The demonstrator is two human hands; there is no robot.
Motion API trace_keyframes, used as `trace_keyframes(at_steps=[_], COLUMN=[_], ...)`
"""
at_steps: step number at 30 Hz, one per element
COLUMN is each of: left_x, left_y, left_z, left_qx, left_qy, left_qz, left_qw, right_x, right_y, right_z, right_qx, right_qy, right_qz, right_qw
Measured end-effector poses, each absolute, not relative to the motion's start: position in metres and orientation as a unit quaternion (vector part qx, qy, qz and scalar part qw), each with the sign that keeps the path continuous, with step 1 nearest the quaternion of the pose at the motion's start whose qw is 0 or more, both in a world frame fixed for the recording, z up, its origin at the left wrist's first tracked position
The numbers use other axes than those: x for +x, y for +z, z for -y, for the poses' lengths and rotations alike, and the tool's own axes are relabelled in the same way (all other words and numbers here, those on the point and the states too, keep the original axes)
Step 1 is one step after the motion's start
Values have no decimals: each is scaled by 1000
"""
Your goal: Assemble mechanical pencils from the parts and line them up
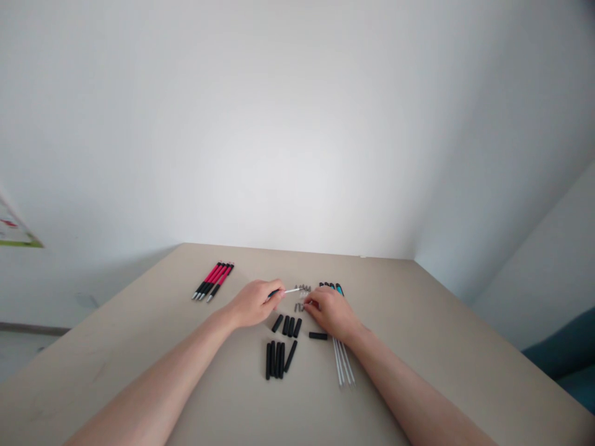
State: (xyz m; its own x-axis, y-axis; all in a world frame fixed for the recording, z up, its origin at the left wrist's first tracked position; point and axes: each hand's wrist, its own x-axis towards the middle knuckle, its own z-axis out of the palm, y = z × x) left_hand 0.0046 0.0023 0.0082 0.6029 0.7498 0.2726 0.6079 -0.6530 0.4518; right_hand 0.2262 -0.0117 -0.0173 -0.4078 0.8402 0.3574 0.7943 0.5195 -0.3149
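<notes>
My left hand (255, 302) is closed around a dark pen barrel, mostly hidden by the fingers. A thin white refill (292, 290) sticks out of it to the right. My right hand (331, 310) is lowered to the table with its fingertips together, beside small silver pen parts (297, 307). Whatever those fingertips pinch is too small to make out. More small metal parts (304, 287) lie just beyond, between the two hands. Blue-and-black pen barrels (339, 288) show partly behind my right hand.
Several finished-looking pink-and-black pens (216, 280) lie at the back left. Short black sleeves (291, 326) and longer black tubes (274, 360) lie in front of my hands. One black sleeve (318, 336) and white refills (341, 365) lie near my right wrist. A wall (297, 155) stands behind the table.
</notes>
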Motion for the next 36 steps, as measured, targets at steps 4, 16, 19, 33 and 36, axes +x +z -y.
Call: trace_keyframes(at_steps=[4, 16, 19, 33, 36], left_x=[2, 0, 1, 7, 5], left_y=[9, 11, 11, 12, 12], left_z=[-4, -4, -3, 2, 0], left_qx=[887, 898, 900, 905, 892], left_qy=[217, 186, 180, 176, 200], left_qz=[-385, -386, -385, -363, -381], left_qw=[134, 100, 100, 136, 136], right_x=[229, 228, 227, 221, 222], right_y=[-11, -5, -4, 7, 11], right_z=[13, 18, 19, 28, 36], right_qx=[-478, -437, -432, -395, -374], right_qy=[42, 33, 27, 23, 37], right_qz=[819, 825, 831, 860, 868], right_qw=[314, 357, 350, 321, 325])
